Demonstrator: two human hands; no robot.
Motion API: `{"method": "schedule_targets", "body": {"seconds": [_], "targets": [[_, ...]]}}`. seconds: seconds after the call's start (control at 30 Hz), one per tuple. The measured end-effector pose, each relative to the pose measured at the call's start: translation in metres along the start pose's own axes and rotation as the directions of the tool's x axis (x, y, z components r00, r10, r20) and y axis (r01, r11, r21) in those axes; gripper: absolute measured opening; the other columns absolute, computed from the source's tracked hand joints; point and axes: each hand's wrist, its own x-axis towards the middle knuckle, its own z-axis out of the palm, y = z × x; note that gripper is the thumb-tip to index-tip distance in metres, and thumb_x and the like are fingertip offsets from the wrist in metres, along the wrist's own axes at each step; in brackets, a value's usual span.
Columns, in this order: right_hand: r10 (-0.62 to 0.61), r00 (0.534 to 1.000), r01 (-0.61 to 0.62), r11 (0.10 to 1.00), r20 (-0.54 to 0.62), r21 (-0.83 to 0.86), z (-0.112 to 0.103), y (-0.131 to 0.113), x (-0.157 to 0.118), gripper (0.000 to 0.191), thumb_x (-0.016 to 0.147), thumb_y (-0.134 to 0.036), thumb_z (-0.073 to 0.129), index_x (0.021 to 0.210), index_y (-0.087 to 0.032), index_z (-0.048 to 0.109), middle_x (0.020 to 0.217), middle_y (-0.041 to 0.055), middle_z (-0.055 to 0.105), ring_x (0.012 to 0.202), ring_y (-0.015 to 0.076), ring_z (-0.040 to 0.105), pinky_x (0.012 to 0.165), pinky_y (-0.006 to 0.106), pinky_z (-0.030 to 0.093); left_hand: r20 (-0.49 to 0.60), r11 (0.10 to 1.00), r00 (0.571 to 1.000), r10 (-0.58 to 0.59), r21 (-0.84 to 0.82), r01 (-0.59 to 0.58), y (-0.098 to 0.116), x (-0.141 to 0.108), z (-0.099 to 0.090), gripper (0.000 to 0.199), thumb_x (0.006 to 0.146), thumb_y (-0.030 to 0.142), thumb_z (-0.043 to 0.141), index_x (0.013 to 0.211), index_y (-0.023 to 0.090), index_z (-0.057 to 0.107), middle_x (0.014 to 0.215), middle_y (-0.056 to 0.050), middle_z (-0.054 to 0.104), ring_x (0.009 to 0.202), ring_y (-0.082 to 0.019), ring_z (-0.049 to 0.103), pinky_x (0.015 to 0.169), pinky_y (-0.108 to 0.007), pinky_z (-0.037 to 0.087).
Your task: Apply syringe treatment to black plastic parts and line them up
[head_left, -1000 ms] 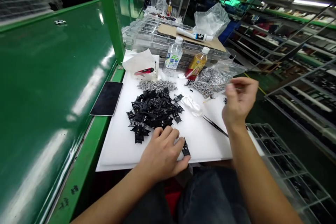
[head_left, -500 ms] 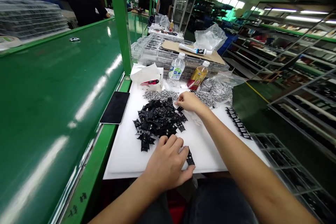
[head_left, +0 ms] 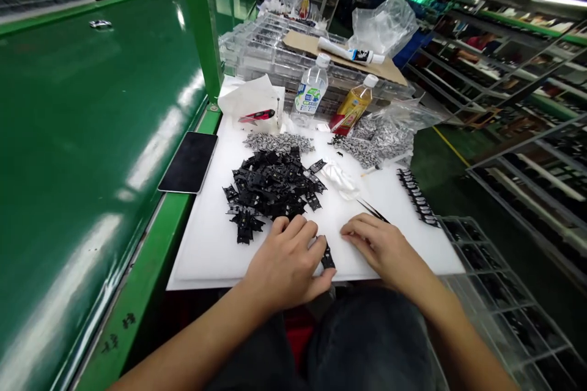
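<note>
My left hand [head_left: 288, 263] is closed at the near edge of the white board [head_left: 206, 256], its thumb and forefinger around a small black plastic part [head_left: 328, 256]. To its right, my right hand [head_left: 389, 247] hovers low over the board with thumb and fingertips pinched together; whatever is between them is too small to make out. Dark tweezers [head_left: 372, 210] lie just beyond the right hand's knuckles. A heap of black plastic parts [head_left: 275, 186] sits beyond my left hand. Small grey pieces [head_left: 277, 142] are spread behind the heap, beside a crumpled white wrapper [head_left: 339, 178].
A tablet [head_left: 189, 162] rests on the green ledge at left. Two bottles, one clear [head_left: 312, 88] and one yellow [head_left: 355, 104], stand at the back near a red cutter [head_left: 257, 115]. A row of black parts [head_left: 417, 198] lines the right side, above compartment trays [head_left: 499, 293].
My right hand has come back from the grey pieces to near my left hand, uncovering the wrapper and tweezers. The left hand keeps its hold. The view has tilted down.
</note>
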Motion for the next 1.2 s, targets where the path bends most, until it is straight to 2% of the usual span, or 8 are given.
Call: {"method": "schedule_targets", "body": {"seconds": [0.13, 0.2, 0.33, 0.53, 0.63, 0.73, 0.9, 1.2], "targets": [[0.069, 0.99, -0.064, 0.997, -0.127, 0.045, 0.008, -0.001, -0.001, 0.009, 0.103, -0.031, 0.066, 0.102, -0.024, 0.071, 0.093, 0.0045, 0.073, 0.083, 0.0228, 0.07, 0.077, 0.04, 0.056, 0.014, 1.0, 1.0, -0.003, -0.002, 0.003, 0.0, 0.0, 0.001, 0.032, 0.102, 0.05, 0.061, 0.108, 0.019, 0.067, 0.113, -0.009, 0.067, 0.105, -0.029, 0.056, 0.086, -0.047, 0.038], [0.054, 0.99, -0.05, 0.998, -0.128, 0.04, 0.005, -0.002, 0.0, 0.011, 0.103, -0.03, 0.067, 0.095, -0.024, 0.072, 0.091, 0.0047, 0.073, 0.083, 0.0229, 0.07, 0.076, 0.04, 0.055, 0.014, 1.0, 1.0, 0.001, -0.001, -0.001, 0.0, 0.0, 0.001, 0.033, 0.103, 0.051, 0.06, 0.109, 0.019, 0.067, 0.112, -0.009, 0.067, 0.104, -0.029, 0.056, 0.087, -0.047, 0.038], [0.017, 0.995, -0.015, 1.0, -0.097, 0.023, -0.001, -0.002, 0.002, 0.016, 0.105, -0.029, 0.062, 0.097, -0.023, 0.075, 0.097, 0.0067, 0.077, 0.088, 0.0244, 0.071, 0.078, 0.041, 0.056, 0.02, 1.0, 1.0, 0.006, 0.006, -0.007, 0.0, 0.001, -0.001, 0.033, 0.104, 0.049, 0.058, 0.111, 0.019, 0.068, 0.113, -0.01, 0.067, 0.104, -0.029, 0.056, 0.087, -0.047, 0.037], [0.104, 0.99, -0.096, 0.992, -0.094, 0.084, -0.002, 0.005, 0.007, 0.01, 0.1, -0.029, 0.069, 0.095, -0.023, 0.075, 0.095, 0.0053, 0.074, 0.084, 0.0228, 0.069, 0.072, 0.039, 0.056, 0.014, 1.0, 1.0, 0.013, 0.009, -0.013, 0.0, 0.001, -0.001, 0.033, 0.104, 0.05, 0.058, 0.109, 0.018, 0.068, 0.113, -0.01, 0.068, 0.104, -0.03, 0.056, 0.086, -0.047, 0.037], [0.067, 0.993, -0.058, 0.994, -0.101, 0.09, -0.003, 0.0, 0.005, 0.013, 0.102, -0.03, 0.067, 0.094, -0.023, 0.074, 0.096, 0.0065, 0.073, 0.086, 0.0234, 0.068, 0.072, 0.039, 0.056, 0.015, 1.0, 1.0, 0.015, 0.011, -0.015, 0.0, 0.001, 0.0, 0.034, 0.104, 0.05, 0.058, 0.108, 0.018, 0.068, 0.113, -0.011, 0.068, 0.105, -0.03, 0.057, 0.086, -0.047, 0.036], [0.016, 0.994, 0.004, 0.984, -0.109, 0.176, -0.002, -0.015, -0.001, 0.011, 0.102, -0.029, 0.067, 0.095, -0.024, 0.073, 0.096, 0.007, 0.072, 0.087, 0.0234, 0.068, 0.069, 0.037, 0.056, 0.007, 1.0, 1.0, 0.014, 0.007, -0.014, 0.0, 0.002, 0.0, 0.035, 0.104, 0.051, 0.057, 0.109, 0.018, 0.069, 0.113, -0.011, 0.068, 0.106, -0.03, 0.057, 0.087, -0.047, 0.036], [-0.068, 0.996, 0.08, 0.969, -0.059, 0.235, 0.004, -0.037, -0.008, 0.01, 0.102, -0.022, 0.066, 0.093, -0.024, 0.071, 0.092, 0.0044, 0.07, 0.081, 0.0193, 0.066, 0.068, 0.035, 0.052, -0.005, 1.0, 1.0, 0.02, 0.002, -0.02, 0.0, 0.002, 0.002, 0.035, 0.104, 0.051, 0.057, 0.111, 0.019, 0.069, 0.113, -0.01, 0.068, 0.105, -0.03, 0.057, 0.086, -0.047, 0.036], [-0.115, 0.993, 0.119, 0.984, -0.03, 0.135, 0.01, -0.034, -0.006, 0.009, 0.103, -0.017, 0.063, 0.098, -0.023, 0.069, 0.096, 0.0042, 0.068, 0.08, 0.0172, 0.065, 0.069, 0.033, 0.051, 0.007, 1.0, 1.0, 0.02, 0.009, -0.02, 0.0, 0.002, 0.002, 0.035, 0.104, 0.052, 0.057, 0.11, 0.019, 0.068, 0.112, -0.01, 0.068, 0.106, -0.03, 0.056, 0.086, -0.047, 0.035]]}}
